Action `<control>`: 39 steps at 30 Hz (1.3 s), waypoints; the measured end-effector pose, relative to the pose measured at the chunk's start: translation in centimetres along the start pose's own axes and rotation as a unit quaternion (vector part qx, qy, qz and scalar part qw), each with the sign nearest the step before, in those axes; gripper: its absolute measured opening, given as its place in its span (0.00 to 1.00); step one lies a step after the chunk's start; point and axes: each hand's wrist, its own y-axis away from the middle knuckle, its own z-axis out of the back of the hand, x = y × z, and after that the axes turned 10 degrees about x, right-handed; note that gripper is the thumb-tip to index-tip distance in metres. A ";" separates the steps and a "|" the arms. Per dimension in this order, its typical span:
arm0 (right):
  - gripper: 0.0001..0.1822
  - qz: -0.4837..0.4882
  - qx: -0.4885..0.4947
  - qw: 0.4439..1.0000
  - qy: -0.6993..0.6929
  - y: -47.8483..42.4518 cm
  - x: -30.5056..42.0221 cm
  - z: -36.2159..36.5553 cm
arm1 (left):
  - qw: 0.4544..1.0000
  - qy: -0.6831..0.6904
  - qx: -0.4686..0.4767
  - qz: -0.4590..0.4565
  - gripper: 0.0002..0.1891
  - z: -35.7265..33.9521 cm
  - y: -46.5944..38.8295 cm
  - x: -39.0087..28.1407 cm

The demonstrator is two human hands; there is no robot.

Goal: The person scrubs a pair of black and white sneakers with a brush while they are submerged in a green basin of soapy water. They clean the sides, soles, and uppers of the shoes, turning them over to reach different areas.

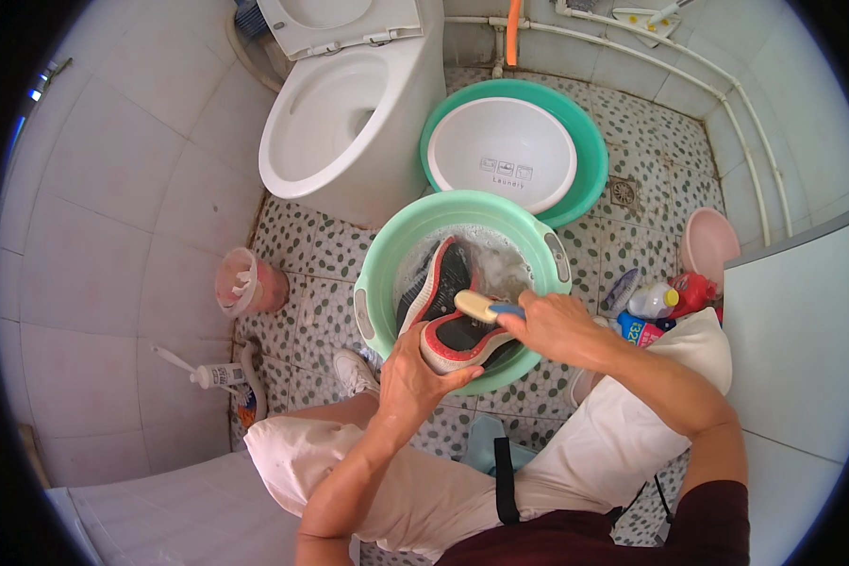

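Observation:
My left hand (414,371) grips the heel end of a black sneaker (463,338) with red trim and a white sole, tilted over the near side of a light green basin (460,201). In my right hand (555,325) is a scrub brush (477,306) with a cream head and a blue part near my fingers. Its head is at the sneaker's opening; the bristles are hidden. A second black sneaker (447,272) with red trim leans in the cloudy, soapy water (502,258) beyond the held one.
A white basin (502,141) rests in a larger green basin (587,156) behind. Left of them stands a toilet (325,127). A pink bin (253,286) is by the left wall. At right are a brush (621,289), bottles (654,300) and a pink basin (709,244).

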 end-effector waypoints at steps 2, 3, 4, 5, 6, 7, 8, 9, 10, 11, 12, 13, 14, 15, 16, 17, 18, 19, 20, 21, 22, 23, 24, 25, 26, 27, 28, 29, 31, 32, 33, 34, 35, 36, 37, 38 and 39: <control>0.26 0.066 -0.016 0.997 -0.045 1.4 1.7 -0.1 | 1.000 0.010 0.001 0.018 0.43 0.4 -0.2 0.1; 0.26 0.094 -0.020 0.993 -0.070 2.4 2.5 -0.3 | 0.999 0.017 0.007 0.029 0.43 0.2 -0.1 0.2; 0.26 0.105 -0.017 0.990 -0.091 3.2 3.4 -0.3 | 1.000 0.002 -0.009 0.022 0.44 -0.1 -0.3 0.4; 0.27 0.094 -0.020 0.993 -0.075 3.0 3.1 -0.5 | 1.000 0.009 -0.007 0.027 0.44 -0.4 -0.4 0.7; 0.27 0.085 -0.029 0.994 -0.061 2.6 2.7 -0.6 | 1.000 0.010 -0.005 0.028 0.44 -0.2 -0.6 0.8; 0.27 0.076 -0.038 0.995 -0.048 2.0 2.2 -0.7 | 1.000 0.011 -0.004 0.029 0.45 0.0 -0.7 0.8; 0.27 0.038 -0.023 0.998 -0.037 1.6 1.4 -0.9 | 1.000 0.010 -0.009 0.014 0.43 0.1 -0.7 0.7; 0.28 0.020 -0.016 0.999 -0.030 1.3 0.7 -0.8 | 0.999 0.034 -0.009 0.023 0.42 0.3 -0.7 0.8; 0.28 0.000 -0.009 1.000 -0.022 1.1 -0.2 -0.7 | 0.998 0.060 -0.008 0.030 0.41 0.4 -0.8 1.1; 0.28 -0.020 -0.002 1.000 -0.014 1.1 -0.8 -0.5 | 0.996 0.086 -0.007 0.037 0.40 0.5 -1.0 1.2; 0.28 -0.009 0.011 1.000 -0.020 1.3 -1.1 -0.6 | 0.997 0.066 -0.015 0.041 0.38 0.7 -1.1 0.9; 0.27 0.032 -0.014 0.998 -0.052 1.8 -0.5 -1.0 | 0.997 0.069 -0.016 0.042 0.38 0.8 -1.1 1.0; 0.27 0.073 -0.040 0.993 -0.084 2.7 0.6 -1.3 | 0.996 0.071 -0.017 0.043 0.38 1.0 -1.3 1.1; 0.27 0.110 -0.062 0.985 -0.122 3.4 1.5 -1.7 | 0.996 0.073 -0.011 0.047 0.38 0.9 -1.2 1.4; 0.27 0.103 -0.050 0.987 -0.112 3.7 2.1 -1.8 | 0.994 0.087 0.000 0.065 0.39 1.1 -1.2 1.2; 0.27 0.069 -0.031 0.992 -0.096 3.4 1.5 -2.1 | 0.994 0.085 0.004 0.062 0.39 1.0 -1.0 1.2; 0.27 0.036 -0.018 0.996 -0.080 2.7 0.7 -2.0 | 0.995 0.081 0.007 0.054 0.40 1.1 -0.9 0.9; 0.27 0.005 -0.007 0.998 -0.061 2.0 -0.2 -1.7 | 0.996 0.077 0.005 0.044 0.40 1.3 -0.9 0.6; 0.27 -0.028 0.006 1.000 -0.013 1.6 -1.1 -1.4 | 0.997 0.058 0.002 0.057 0.41 1.0 -0.8 1.3; 0.27 -0.024 0.004 1.000 -0.012 1.5 -1.5 -1.3 | 0.996 0.067 0.001 0.054 0.42 0.9 -0.8 1.6; 0.27 -0.021 0.003 1.000 -0.010 1.5 -1.8 -1.2 | 0.996 0.076 0.001 0.050 0.42 0.8 -0.8 1.8; 0.27 -0.017 0.002 1.000 -0.009 1.6 -1.8 -1.2 | 0.995 0.085 0.000 0.047 0.42 0.8 -0.9 1.9; 0.28 0.021 -0.013 0.999 -0.032 2.0 -1.2 -1.6 | 0.997 0.078 -0.006 0.022 0.43 0.7 -1.0 2.2; 0.28 0.057 -0.024 0.996 -0.064 2.5 -0.3 -1.9 | 0.997 0.071 -0.011 0.001 0.44 0.4 -1.0 2.7; 0.28 0.094 -0.034 0.990 -0.095 3.1 0.9 -2.0 | 0.998 0.063 -0.016 -0.019 0.44 0.2 -1.0 2.9; 0.28 0.125 -0.046 0.983 -0.130 3.4 1.3 -2.2 | 0.999 0.047 -0.007 -0.022 0.44 0.2 -0.9 2.5; 0.27 0.132 -0.061 0.984 -0.106 3.0 0.9 -2.6 | 0.999 0.032 0.002 -0.024 0.44 0.5 -0.9 1.6; 0.27 0.086 -0.044 0.991 -0.087 2.3 0.3 -2.7 | 0.999 0.016 0.011 -0.027 0.45 0.5 -0.9 1.2; 0.26 -0.001 -0.018 0.999 -0.042 0.9 -1.0 -1.8 | 0.999 0.033 0.015 -0.022 0.45 0.5 -0.8 1.4; 0.27 -0.022 -0.018 0.999 -0.026 0.5 -1.9 -1.6 | 0.999 0.045 0.019 -0.022 0.46 0.5 -0.8 1.2; 0.27 0.013 -0.031 0.998 -0.054 0.6 -1.5 -1.4 | 0.998 0.056 0.019 -0.021 0.46 0.7 -0.8 1.3; 0.27 0.048 -0.044 0.994 -0.083 1.1 -0.9 -1.4 | 0.999 0.041 0.023 -0.005 0.48 0.7 -0.8 1.5; 0.27 0.082 -0.057 0.989 -0.111 1.7 -0.3 -1.5 | 0.999 0.034 0.017 -0.018 0.48 0.7 -0.9 1.4; 0.27 0.129 -0.082 0.980 -0.124 2.2 0.6 -2.1 | 0.999 0.027 0.013 -0.028 0.48 0.6 -0.9 1.4; 0.25 0.118 -0.070 0.984 -0.110 2.5 1.4 -2.2 | 0.999 0.020 0.013 -0.036 0.48 0.5 -0.7 1.5; 0.23 0.108 -0.058 0.988 -0.095 2.9 2.1 -2.1 | 0.999 0.017 0.011 -0.039 0.48 0.5 -0.6 1.6; 0.22 0.095 -0.049 0.991 -0.079 3.1 2.4 -1.9 | 0.999 0.015 0.011 -0.045 0.47 0.4 -0.6 1.5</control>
